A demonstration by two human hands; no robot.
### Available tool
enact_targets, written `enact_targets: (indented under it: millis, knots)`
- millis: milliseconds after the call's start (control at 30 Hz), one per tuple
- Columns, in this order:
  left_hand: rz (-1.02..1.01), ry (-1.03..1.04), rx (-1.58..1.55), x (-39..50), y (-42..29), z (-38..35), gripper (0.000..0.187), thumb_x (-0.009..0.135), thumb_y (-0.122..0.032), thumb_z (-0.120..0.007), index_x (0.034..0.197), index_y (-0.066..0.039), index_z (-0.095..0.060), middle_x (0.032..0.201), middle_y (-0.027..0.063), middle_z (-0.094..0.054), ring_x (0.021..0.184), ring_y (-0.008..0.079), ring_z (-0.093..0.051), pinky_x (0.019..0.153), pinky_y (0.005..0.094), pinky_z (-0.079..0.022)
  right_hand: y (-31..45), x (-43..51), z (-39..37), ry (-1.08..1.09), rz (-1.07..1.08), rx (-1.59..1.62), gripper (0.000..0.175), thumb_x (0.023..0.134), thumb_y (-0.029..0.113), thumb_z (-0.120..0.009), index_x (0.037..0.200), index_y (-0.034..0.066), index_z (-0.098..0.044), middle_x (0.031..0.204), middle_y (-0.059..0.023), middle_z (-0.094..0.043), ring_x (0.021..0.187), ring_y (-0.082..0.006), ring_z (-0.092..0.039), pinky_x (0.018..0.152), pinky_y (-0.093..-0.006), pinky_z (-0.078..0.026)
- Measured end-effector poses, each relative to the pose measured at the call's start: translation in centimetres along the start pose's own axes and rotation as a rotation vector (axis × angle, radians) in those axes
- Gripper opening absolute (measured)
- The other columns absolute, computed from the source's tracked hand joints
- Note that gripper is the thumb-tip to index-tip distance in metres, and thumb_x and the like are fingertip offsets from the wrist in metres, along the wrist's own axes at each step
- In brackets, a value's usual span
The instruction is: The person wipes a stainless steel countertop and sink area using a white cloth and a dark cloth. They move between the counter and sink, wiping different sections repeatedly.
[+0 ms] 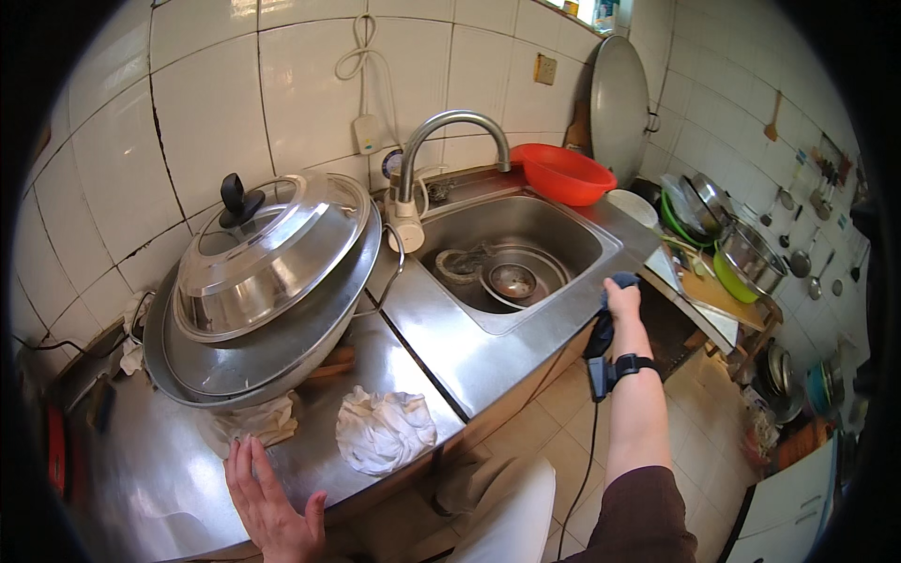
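Observation:
My right hand (623, 302) grips a dark blue-grey cloth (624, 280) at the front right edge of the stainless steel counter (450, 352). Some dark fabric hangs below that fist. At the lower left, my left hand (271, 500) has its fingers spread and holds nothing. Its fingertips are at a crumpled beige cloth (264, 422); whether they touch it I cannot tell. A crumpled white cloth (387, 431) lies to the right of this hand. Behind the beige cloth, a domed metal lid (281, 246) with a black knob rests in a large tilted metal pan (331, 338).
A metal bowl (512, 280) sits inside the sink (486, 222), under a curved faucet (457, 116). Beside the sink stands a red plastic basin (566, 176). Pots and a green bowl (735, 274) crowd the right side. A cable (588, 457) hangs from my right wrist.

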State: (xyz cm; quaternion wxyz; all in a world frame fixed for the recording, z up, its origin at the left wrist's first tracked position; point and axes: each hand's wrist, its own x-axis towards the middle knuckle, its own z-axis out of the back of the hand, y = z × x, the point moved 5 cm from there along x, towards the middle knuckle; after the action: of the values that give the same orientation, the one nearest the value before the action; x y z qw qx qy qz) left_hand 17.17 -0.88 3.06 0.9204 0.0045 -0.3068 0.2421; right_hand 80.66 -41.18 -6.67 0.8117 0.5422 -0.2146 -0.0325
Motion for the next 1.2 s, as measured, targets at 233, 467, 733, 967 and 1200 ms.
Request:
enact_targets:
  millis: [233,467,733,967,1200]
  knots:
    - [-0.080,-0.042,0.068,0.6,-0.7,0.3,0.095,0.092,-0.066,-0.057,0.151,0.005,-0.037,0.145,0.0242,-0.047,0.135,0.0446,-0.044,0.113,0.0537,-0.034,-3.7,6.1,0.3,-0.072,-0.023,0.086,0.029,0.086,0.025,-0.078,0.092,-0.0029,-0.072,0.089,-0.0099,-0.072,0.078,-0.0217,-0.067,0.075,-0.0380,-0.053]
    - [-0.128,-0.074,0.029,0.5,-0.8,0.8,0.096,0.081,-0.066,-0.069,0.146,0.001,-0.047,0.143,0.0181,-0.052,0.133,0.0376,-0.048,0.113,0.0518,-0.036,-1.3,1.1,-0.3,-0.020,-0.027,0.138,0.029,0.087,0.019,-0.078,0.104,-0.0028,-0.070,0.097,-0.0113,-0.072,0.084,-0.0233,-0.067,0.079,-0.0376,-0.053]
    - [-0.062,-0.152,-0.314,0.3,-0.1,2.1,0.075,0.085,-0.022,-0.074,0.149,0.002,-0.042,0.142,0.0237,-0.048,0.133,0.0418,-0.045,0.114,0.0484,-0.035,11.5,-19.9,0.2,0.057,0.536,-0.124,0.045,0.086,0.019,-0.076,0.123,-0.0008,-0.060,0.120,-0.0236,-0.058,0.116,-0.0431,-0.052,0.104,-0.0482,-0.039]
    - [0.013,-0.253,-0.578,0.7,1.6,2.5,0.065,0.093,-0.014,-0.063,0.152,0.001,-0.039,0.145,0.0242,-0.044,0.135,0.0409,-0.043,0.116,0.0444,-0.031,20.5,-36.3,-0.7,0.390,0.757,-0.266,0.048,0.083,0.027,-0.076,0.128,0.0147,-0.065,0.129,-0.0186,-0.057,0.126,-0.0355,-0.050,0.104,-0.0519,-0.034]
    - [0.056,-0.323,-0.539,0.9,2.6,1.9,0.059,0.097,-0.013,-0.060,0.151,0.000,-0.042,0.144,0.0222,-0.047,0.135,0.0382,-0.044,0.115,0.0451,-0.032,22.8,-39.6,0.1,0.457,0.818,0.002,0.038,0.085,0.027,-0.075,0.119,0.0115,-0.072,0.125,-0.0192,-0.063,0.121,-0.0346,-0.054,0.101,-0.0464,-0.039]
